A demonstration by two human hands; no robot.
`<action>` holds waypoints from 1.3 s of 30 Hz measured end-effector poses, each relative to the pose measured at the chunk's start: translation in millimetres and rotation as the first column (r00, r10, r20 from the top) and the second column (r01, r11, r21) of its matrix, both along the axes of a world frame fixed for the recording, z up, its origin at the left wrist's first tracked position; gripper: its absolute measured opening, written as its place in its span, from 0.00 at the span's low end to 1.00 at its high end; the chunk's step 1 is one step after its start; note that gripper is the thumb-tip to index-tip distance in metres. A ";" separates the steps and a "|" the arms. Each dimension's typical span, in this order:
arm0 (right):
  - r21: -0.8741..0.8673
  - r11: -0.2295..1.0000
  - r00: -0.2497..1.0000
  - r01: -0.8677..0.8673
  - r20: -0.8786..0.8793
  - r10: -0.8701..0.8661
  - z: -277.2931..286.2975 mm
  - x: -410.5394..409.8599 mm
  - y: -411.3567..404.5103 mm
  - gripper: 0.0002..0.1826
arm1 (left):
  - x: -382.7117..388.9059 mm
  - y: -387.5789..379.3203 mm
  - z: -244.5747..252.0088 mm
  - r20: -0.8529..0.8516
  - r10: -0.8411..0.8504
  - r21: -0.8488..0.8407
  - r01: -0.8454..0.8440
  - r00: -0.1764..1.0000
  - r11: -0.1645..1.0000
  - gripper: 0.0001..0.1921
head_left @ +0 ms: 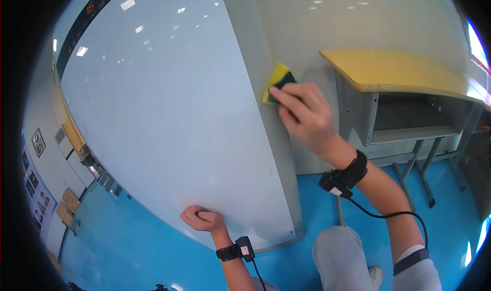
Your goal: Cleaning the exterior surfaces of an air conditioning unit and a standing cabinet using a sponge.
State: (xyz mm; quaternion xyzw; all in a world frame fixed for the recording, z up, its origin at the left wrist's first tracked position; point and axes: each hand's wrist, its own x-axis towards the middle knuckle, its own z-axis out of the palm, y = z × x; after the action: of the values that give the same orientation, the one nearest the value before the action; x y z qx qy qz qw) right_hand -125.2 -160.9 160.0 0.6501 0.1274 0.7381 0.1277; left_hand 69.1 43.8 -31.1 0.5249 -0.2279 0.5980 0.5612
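Note:
My right hand (307,116) pinches a yellow sponge with a dark green scouring side (277,80). The sponge is at the grey side edge (264,99) of a large white panel (172,111); whether it touches the surface cannot be told. Lower down, my left hand (203,219) is curled into a loose fist near the panel's bottom part, with nothing visible in it. Each wrist wears a black strap with a small cabled box.
A school desk with a yellow top (399,68) and grey metal legs stands at the right against the wall. The blue floor (122,245) spreads below. Wooden chairs (69,206) are at the far left. A dark strip with a lit display (90,8) borders the panel.

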 end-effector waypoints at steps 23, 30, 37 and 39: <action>0.099 0.973 0.978 0.207 -0.033 -0.204 -175.3 21.7 18.7 0.22 | 4.7 20.7 9.0 0.135 -0.029 0.297 -0.013 0.990 0.955 0.10; 0.053 0.972 0.905 0.229 -0.378 -0.192 -252.0 18.2 43.8 0.22 | -2.9 6.1 14.8 0.182 -0.070 0.356 0.001 0.981 0.934 0.12; 0.265 0.937 0.973 0.226 -0.115 -0.202 -165.8 26.9 48.1 0.22 | -19.1 -9.8 31.0 0.267 -0.138 0.366 0.032 0.954 0.930 0.13; 0.273 0.941 0.980 0.200 -0.058 -0.192 -169.6 37.3 47.7 0.24 | -20.5 -12.8 29.7 0.271 -0.137 0.374 0.027 0.953 0.927 0.13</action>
State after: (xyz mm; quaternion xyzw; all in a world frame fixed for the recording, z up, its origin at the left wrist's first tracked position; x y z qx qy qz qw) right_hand -87.9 -113.1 -9.6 0.6823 -0.0408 0.7221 0.1060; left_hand 48.5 31.0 -1.4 0.5157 -0.4376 0.5919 0.4385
